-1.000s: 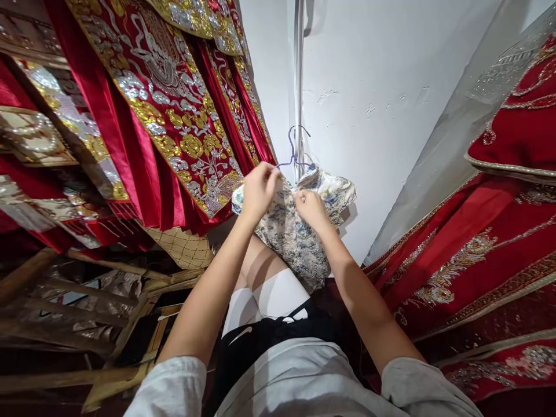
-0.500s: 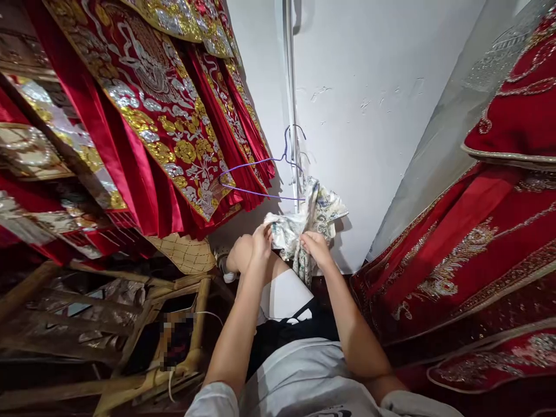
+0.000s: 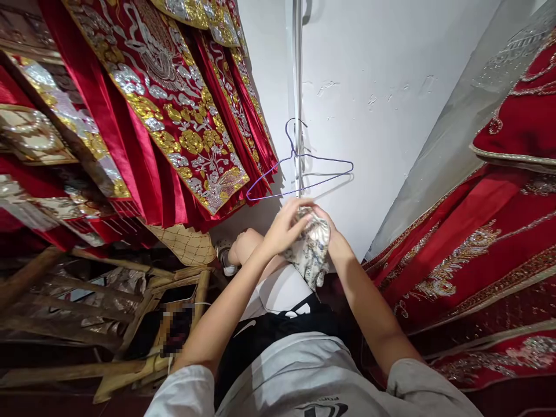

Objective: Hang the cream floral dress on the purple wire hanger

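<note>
In the head view, a bunched white garment with a small floral print [image 3: 310, 246] hangs in front of my knees. My left hand [image 3: 284, 229] is closed over its upper left edge, fingers reaching across the top. My right hand [image 3: 332, 229] wraps round the upper right side, its fingers partly hidden behind the fabric. The cloth droops below both hands to a gathered end. Just above them a purple wire hanger [image 3: 319, 188] hangs bare against the wall, its hook beside a white vertical pole [image 3: 297, 75].
Red robes with gold and silver embroidery [image 3: 186, 133] hang at left. More beaded red garments [image 3: 460, 249] fill the right side. A wooden chair [image 3: 202, 289] with a white cable stands low at left. Behind is a white wall [image 3: 369, 69].
My hands have come closer together at the top of the garment, which is gathered more compactly. The purple hanger has swung clear of the cloth and turned to face me.
</note>
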Available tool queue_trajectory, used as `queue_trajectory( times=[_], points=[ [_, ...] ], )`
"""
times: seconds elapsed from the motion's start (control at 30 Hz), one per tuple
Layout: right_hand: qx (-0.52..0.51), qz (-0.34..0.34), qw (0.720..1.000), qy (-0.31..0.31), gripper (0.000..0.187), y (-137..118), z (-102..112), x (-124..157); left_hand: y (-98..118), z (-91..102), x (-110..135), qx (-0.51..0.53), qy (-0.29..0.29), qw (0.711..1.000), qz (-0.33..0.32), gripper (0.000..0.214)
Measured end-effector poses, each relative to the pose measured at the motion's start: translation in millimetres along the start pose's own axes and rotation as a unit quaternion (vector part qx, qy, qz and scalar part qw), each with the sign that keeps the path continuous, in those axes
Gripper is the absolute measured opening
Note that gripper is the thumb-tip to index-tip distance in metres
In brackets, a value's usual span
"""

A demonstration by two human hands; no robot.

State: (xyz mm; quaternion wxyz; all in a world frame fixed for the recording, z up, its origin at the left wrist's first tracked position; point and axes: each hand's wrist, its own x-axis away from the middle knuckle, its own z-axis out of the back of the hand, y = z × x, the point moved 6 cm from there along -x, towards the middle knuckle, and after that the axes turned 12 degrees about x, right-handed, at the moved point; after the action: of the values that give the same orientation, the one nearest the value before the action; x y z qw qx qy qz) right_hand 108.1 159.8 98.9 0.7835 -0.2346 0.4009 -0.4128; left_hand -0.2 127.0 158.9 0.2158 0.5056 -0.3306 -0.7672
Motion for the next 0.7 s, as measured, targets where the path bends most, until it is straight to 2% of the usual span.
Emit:
queue_trajectory(
  times=[0.07, 0.1, 0.17, 0.2, 0.23, 0.27, 0.3, 0.37, 0.43, 0.47, 0.5, 0.57, 0.63, 0.7],
  points=[
    [-0.121, -0.042, 0.987, -0.099, 0.038, -8, -1, -14, -18, 13.9, 1, 0.042, 0.048, 0.998, 0.028, 0.042],
    [-0.149, -0.051, 0.971, -0.179, 0.040, -15, -2, -18, -30, 16.5, 3, 0.067, 0.050, 0.995, 0.054, 0.045],
    [-0.173, -0.061, 0.924, -0.335, 0.037, -27, 4, -17, -58, 13.9, 15, 0.094, 0.001, 0.989, 0.117, 0.052],
    [-0.147, -0.051, 0.910, -0.383, 0.033, -30, 12, -16, -70, 11.9, 22, 0.084, -0.040, 0.984, 0.150, 0.055],
    [-0.103, -0.038, 0.909, -0.402, 0.027, -30, 23, -17, -82, 12.3, 31, 0.060, -0.082, 0.978, 0.181, 0.058],
    [-0.051, -0.022, 0.920, -0.387, 0.020, -27, 36, -22, -92, 16.7, 39, 0.030, -0.115, 0.971, 0.209, 0.059],
    [0.000, -0.009, 0.941, -0.338, 0.014, -21, 51, -31, -101, 25.9, 46, -0.008, -0.137, 0.963, 0.231, 0.061],
    [0.075, 0.009, 0.983, -0.169, 0.015, -4, 78, -53, -111, 56.7, 51, -0.087, -0.142, 0.954, 0.250, 0.058],
    [0.106, 0.015, 0.994, 0.003, 0.028, 17, 94, -72, -115, 92.7, 48, -0.191, -0.139, 0.937, 0.257, 0.050],
    [0.111, 0.017, 0.992, 0.058, 0.033, 28, 93, -79, -116, 109.6, 44, -0.242, -0.131, 0.925, 0.263, 0.044],
    [0.113, 0.014, 0.990, 0.086, 0.035, 39, 88, -86, -116, 124.7, 40, -0.288, -0.116, 0.911, 0.271, 0.039],
    [0.120, -0.006, 0.989, 0.081, 0.034, 59, 72, -98, -112, 147.7, 32, -0.339, -0.060, 0.894, 0.285, 0.033],
    [0.134, -0.035, 0.989, 0.056, 0.031, 73, 59, -104, -101, 159.9, 24, -0.334, 0.019, 0.903, 0.271, 0.031],
    [0.156, -0.056, 0.984, 0.057, 0.027, 79, 60, -104, -86, 165.0, 16, -0.293, 0.100, 0.924, 0.224, 0.029]
  ],
)
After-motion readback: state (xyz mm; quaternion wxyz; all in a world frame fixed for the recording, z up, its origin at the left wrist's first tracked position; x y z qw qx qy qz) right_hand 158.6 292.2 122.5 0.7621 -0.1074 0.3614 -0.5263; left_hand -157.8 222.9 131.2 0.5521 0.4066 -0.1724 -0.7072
